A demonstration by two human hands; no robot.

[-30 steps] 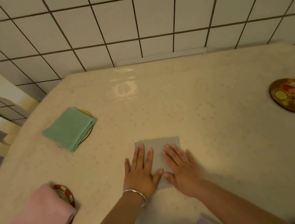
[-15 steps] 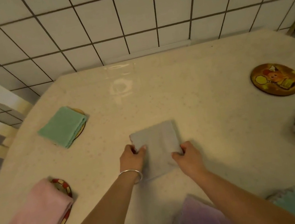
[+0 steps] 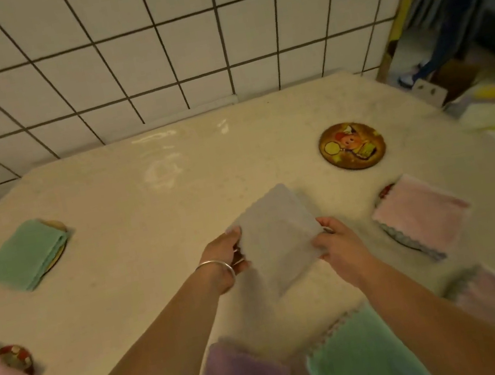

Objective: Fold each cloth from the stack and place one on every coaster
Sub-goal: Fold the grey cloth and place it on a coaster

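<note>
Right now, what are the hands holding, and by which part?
Both hold the folded grey cloth: left hand pinches its left edge, right hand its right edge.

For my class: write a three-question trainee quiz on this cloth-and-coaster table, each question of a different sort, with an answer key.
1. True or false: the cartoon coaster already has a cloth on it.
2. Which cloth do the left hand and right hand hold? A) grey cloth B) green C) pink
3. Fill in: the folded green cloth at the left lies on a ____.

Key: 1 false, it is bare. 2 A, pinched at both side edges. 3 coaster, its rim showing at the cloth's far corner.
</note>
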